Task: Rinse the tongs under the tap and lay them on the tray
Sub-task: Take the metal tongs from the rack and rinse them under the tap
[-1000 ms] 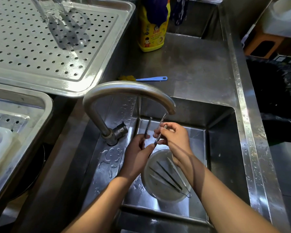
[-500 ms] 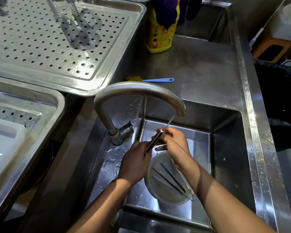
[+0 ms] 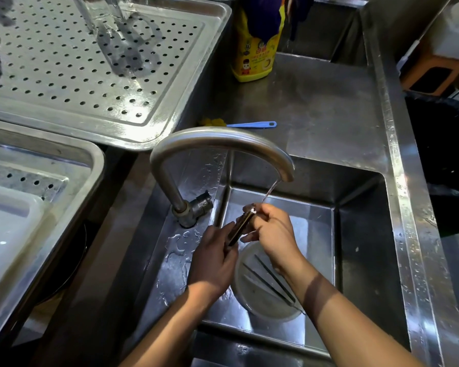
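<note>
— What's over on the far left?

— Two steel trays. The nearer tray (image 3: 90, 165) at the left edge holds a pale plastic piece (image 3: 8, 234) on its perforated insert. Behind it sits the larger perforated tray (image 3: 170, 83), with a clear glass thing (image 3: 104, 11) standing at its far edge (cut off by the top of the view, so I can't say what it is).

— And moving in from there?

— The curved tap (image 3: 217, 140) rises from its base at the sink's left rim and arches rightward. A thin stream of water (image 3: 269, 192) falls from its spout. Behind it, on the steel counter (image 3: 329, 109), stands a yellow bottle (image 3: 255, 56), and nearer lies a blue-handled brush (image 3: 249, 125).

— Where are the tongs?

— The tongs (image 3: 240, 227) are over the sink (image 3: 361, 234), just under the stream, held slantwise between both hands. Their arms look pressed together.

— The hands?

— The left hand (image 3: 214, 260) is curled around the lower end of the tongs. The right hand (image 3: 273, 231) pinches the upper end with its fingertips, right where the water lands.

— Anything below them?

— A round pale container (image 3: 249, 295) stands in the sink bottom, partly under the right wrist, with a few dark slender utensils (image 3: 273, 279) lying in it (too thin to identify).

— Farthest right?

— The counter's raised edge, wet with droplets, then something black (image 3: 445, 144) beyond it.
</note>
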Available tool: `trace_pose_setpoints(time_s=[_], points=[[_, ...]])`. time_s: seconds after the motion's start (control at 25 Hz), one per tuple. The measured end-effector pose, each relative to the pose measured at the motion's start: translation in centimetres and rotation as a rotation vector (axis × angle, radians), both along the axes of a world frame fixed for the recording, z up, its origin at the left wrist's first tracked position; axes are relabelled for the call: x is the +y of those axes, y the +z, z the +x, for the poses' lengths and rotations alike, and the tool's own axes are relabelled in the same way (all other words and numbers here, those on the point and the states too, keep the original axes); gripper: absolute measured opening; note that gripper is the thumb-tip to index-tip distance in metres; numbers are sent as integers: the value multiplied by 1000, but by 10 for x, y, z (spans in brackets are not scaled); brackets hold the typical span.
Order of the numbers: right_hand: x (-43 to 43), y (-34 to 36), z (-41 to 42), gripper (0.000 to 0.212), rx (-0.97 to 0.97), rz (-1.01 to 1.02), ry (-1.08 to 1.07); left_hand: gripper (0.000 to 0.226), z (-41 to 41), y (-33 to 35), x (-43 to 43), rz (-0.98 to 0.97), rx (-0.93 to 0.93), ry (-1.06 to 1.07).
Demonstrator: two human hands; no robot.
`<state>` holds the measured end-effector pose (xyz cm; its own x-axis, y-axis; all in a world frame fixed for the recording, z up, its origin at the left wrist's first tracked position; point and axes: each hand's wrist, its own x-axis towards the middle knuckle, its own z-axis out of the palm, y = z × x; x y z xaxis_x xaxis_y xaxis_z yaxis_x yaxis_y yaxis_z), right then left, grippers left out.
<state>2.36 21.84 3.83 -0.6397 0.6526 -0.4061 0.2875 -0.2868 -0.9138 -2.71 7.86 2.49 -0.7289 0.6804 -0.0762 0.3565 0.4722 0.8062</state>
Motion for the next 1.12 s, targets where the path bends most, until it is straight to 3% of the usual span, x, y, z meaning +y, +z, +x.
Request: trace_pose_setpoints(time_s=[0.44, 0.6, 0.72, 0.88, 1.0, 1.12], points=[[5, 8, 2, 25, 51, -49, -80, 66, 15, 0, 0, -17, 46, -60], [7, 6, 5, 13, 4, 26, 39, 28, 7, -10, 6, 33, -154, 7], [14, 4, 7, 26, -59, 1, -17, 21, 7, -13, 15, 74, -448, 54], [14, 6, 1, 15, -61, 58, 64, 21, 10, -12, 22, 143, -362, 53], [15, 9, -11, 37, -103, 74, 39, 26, 11, -14, 19, 163, -253, 22], [15, 14, -14, 10, 0, 21, 65, 27, 9, -13, 20, 206, -290, 52]])
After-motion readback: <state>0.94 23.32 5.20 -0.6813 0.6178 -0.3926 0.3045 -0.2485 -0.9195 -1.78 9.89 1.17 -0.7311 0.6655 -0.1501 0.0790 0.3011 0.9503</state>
